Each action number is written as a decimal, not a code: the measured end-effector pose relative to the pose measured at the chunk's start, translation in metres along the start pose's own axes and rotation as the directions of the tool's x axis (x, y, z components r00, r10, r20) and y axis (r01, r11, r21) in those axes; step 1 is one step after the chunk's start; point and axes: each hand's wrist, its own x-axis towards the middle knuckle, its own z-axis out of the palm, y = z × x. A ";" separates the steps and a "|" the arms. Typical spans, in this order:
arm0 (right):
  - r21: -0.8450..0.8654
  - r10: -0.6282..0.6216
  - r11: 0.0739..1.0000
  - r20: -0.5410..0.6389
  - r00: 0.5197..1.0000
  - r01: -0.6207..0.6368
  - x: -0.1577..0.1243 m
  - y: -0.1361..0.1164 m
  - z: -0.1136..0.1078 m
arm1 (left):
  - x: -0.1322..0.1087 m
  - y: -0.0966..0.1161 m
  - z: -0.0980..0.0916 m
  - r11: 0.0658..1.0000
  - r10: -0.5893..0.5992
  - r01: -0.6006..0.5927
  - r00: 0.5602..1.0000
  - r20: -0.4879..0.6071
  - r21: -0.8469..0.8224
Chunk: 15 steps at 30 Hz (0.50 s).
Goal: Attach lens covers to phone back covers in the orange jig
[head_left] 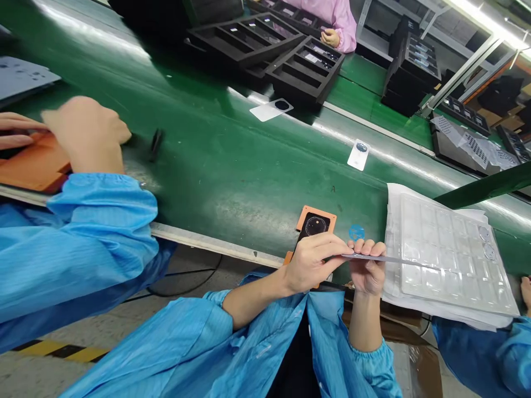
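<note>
Both my hands are raised over the near edge of the green bench. My right hand (368,268) grips a thin grey sheet (398,260), seen almost edge-on and stretching off to the right. At the sheet's left end, my left hand (313,261) is closed in a pinch; whether a smaller piece lies between its fingertips cannot be made out. Partly hidden behind my left hand, an orange fixture (306,210) carries a black plate (316,224) with a round camera area. A blue round film piece (356,232) lies on the bench just beyond my fingers.
A clear plastic tray (440,243) rests on white paper at right. Two white camera-cutout cards (359,155) lie farther back. Black compartment trays (307,69) stand near a co-worker's pink sleeve (343,25). At left, another worker's hands (89,132) handle an orange fixture (33,163).
</note>
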 end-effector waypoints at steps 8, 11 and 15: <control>0.124 0.123 0.986 -0.119 0.985 -0.108 0.003 0.008 0.004 | 0.005 0.012 0.015 1.000 -0.016 0.015 0.995 -0.094 -0.020; 0.142 0.130 0.984 -0.134 0.982 -0.111 0.002 0.013 0.005 | -0.001 0.003 0.013 0.984 -0.169 0.164 0.983 -0.075 -0.071; 0.129 0.193 0.978 -0.260 0.946 -0.164 0.000 0.033 0.010 | -0.012 -0.027 0.010 0.844 -0.531 0.520 0.845 -0.064 -0.135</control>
